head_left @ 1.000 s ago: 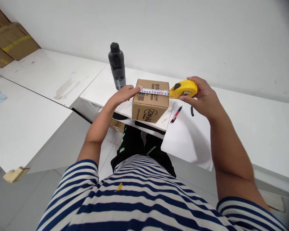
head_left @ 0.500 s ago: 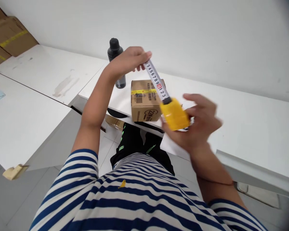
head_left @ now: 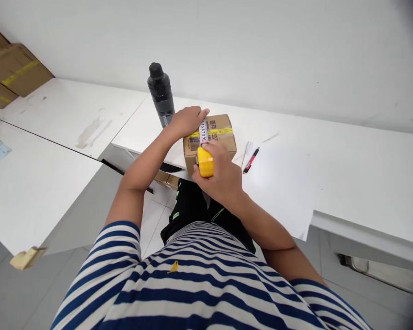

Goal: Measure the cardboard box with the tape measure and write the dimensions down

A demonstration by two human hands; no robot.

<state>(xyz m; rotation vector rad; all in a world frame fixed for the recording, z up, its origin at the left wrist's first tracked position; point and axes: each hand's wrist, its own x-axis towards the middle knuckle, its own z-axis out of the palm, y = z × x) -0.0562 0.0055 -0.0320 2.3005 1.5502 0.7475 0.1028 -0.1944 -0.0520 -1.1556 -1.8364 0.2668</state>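
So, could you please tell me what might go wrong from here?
The brown cardboard box sits near the front edge of the white table, so a tug might shift it off. The tall black bottle stands close to the left hand and could be knocked. If that hand slips, the white strip of the yellow tape measure could spring back.

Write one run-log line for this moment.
left hand: on white tape strip | right hand: holds yellow tape-measure case | brown cardboard box: under strip
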